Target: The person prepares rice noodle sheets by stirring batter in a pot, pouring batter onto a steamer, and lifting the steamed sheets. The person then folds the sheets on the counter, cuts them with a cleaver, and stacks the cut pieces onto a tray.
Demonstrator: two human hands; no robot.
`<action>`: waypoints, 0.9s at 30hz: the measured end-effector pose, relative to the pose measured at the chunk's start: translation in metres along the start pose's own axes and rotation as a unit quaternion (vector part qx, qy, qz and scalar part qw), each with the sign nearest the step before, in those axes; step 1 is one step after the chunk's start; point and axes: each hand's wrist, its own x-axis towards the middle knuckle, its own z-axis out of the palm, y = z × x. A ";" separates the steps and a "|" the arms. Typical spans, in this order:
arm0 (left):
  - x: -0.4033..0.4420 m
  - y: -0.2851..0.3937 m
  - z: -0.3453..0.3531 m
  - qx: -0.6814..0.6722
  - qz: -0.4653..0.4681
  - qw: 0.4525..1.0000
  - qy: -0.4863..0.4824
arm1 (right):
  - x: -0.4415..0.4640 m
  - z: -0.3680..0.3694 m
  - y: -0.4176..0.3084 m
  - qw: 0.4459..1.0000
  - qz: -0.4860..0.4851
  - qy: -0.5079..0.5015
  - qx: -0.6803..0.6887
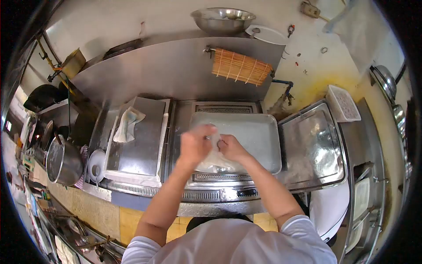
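Observation:
Both hands are over a large rectangular metal tray on the counter's middle. My left hand is raised at the tray's left part, its fingers bent and smeared by motion. My right hand is just beside it, fingers curled on the top of a pale, translucent bag-like thing. The lower part of that thing rests in the tray. What my left hand holds, if anything, is too blurred to tell.
Left of the tray is a metal lid with a crumpled cloth on it. A pot stands farther left. At right lie a shiny tray and a white container. A bamboo mat hangs behind.

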 end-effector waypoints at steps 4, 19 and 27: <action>0.006 -0.017 -0.040 0.012 -0.115 0.990 0.081 | -0.013 -0.029 0.089 0.974 0.053 -0.011 -0.220; -0.010 -0.054 -0.052 0.019 -0.226 0.961 0.156 | -0.046 -0.026 0.110 0.981 0.096 0.046 -0.164; -0.118 -0.168 -0.023 0.152 -0.433 0.887 0.053 | -0.038 -0.073 0.106 0.996 0.066 0.046 -0.047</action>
